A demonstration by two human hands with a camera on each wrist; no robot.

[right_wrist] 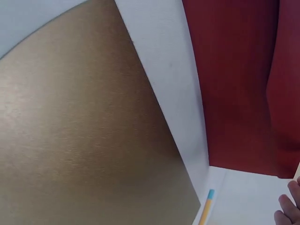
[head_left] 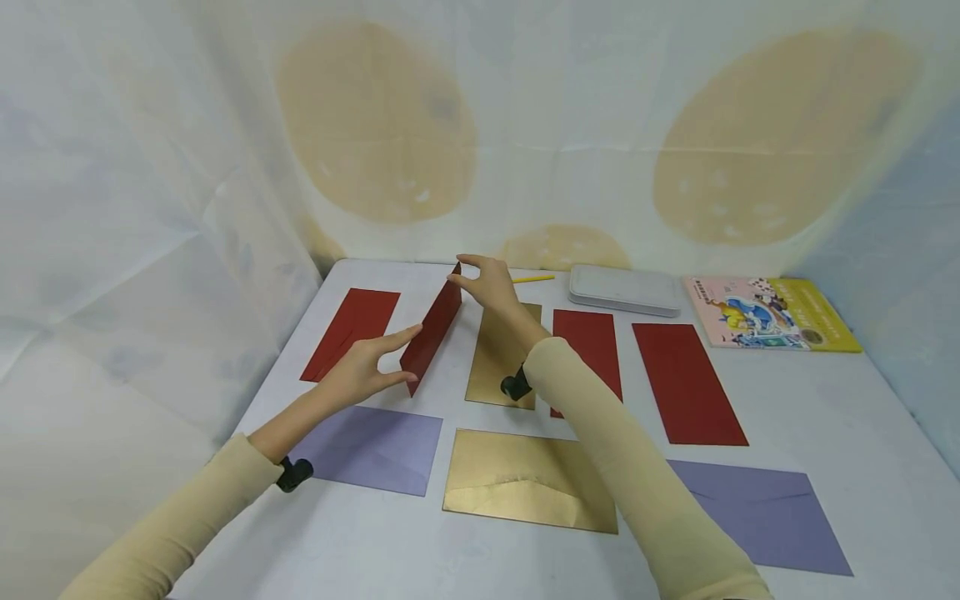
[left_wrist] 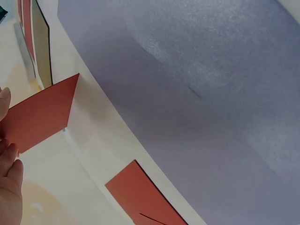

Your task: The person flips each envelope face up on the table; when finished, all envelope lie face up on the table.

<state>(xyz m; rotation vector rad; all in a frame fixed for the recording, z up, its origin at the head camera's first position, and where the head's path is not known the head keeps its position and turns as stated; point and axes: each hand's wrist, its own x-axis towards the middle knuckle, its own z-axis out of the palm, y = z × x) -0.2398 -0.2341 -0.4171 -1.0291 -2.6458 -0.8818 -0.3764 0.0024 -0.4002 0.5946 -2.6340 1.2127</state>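
I have the red envelope (head_left: pixel 432 333) lifted on edge above the table (head_left: pixel 825 417), between the flat red envelope at its nine o'clock (head_left: pixel 351 332) and the gold envelope at its three o'clock (head_left: pixel 501 354). My right hand (head_left: pixel 491 283) pinches its far top corner between thumb and fingertips; my left hand (head_left: pixel 360 371) is at the near end, fingers mostly straight, thumb under the near edge and fingertips along the face, steadying more than clamping. In the left wrist view the near corner (left_wrist: pixel 42 115) stands against my fingers (left_wrist: pixel 8 154), clear of the tabletop.

To do this well, I judge I should keep the pinch light at the far corner so the paper doesn't crease, and let my left palm carry the near end so the long sheet stays straight rather than sagging in the middle. Both ends should move together; a twist would bend it.

The envelope is long, narrow, deep matte red, thin and stiff enough to hold its shape on edge. It looks flat and uncreased, with sharp corners.

Further out, at its three o'clock beyond the gold one, two more red envelopes (head_left: pixel 686 383) lie flat. Toward six o'clock lie a lilac envelope (head_left: pixel 375 450), a wide gold envelope (head_left: pixel 525 487) and another lilac one (head_left: pixel 765 517). Toward one o'clock sit a yellow pencil (head_left: pixel 534 278), a grey case (head_left: pixel 624 289) and a picture book (head_left: pixel 772 313).
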